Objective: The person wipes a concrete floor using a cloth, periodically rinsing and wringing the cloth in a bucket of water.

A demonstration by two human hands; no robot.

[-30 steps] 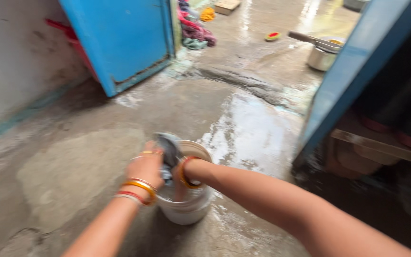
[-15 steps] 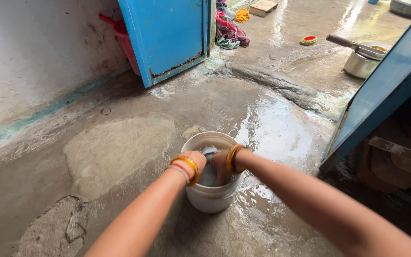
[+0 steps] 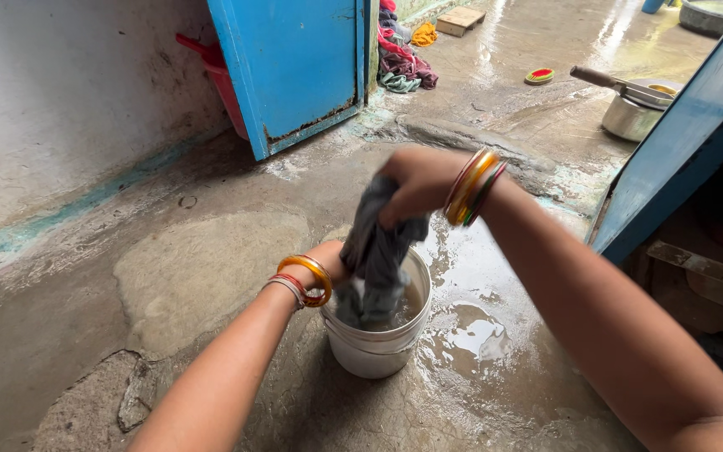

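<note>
Head view: right hand [image 3: 416, 184] is gripping the top of a wet grey cloth [image 3: 376, 251], raised above the white bucket [image 3: 376, 347]. The cloth is hanging near-vertical, lower end still in the murky water. Left hand [image 3: 332, 261] is sitting at the bucket rim, closed on the cloth's lower part, mostly hidden. Versus half a second ago: both hands were down inside the bucket; the right is now lifted clear, stretching the cloth upward.
</note>
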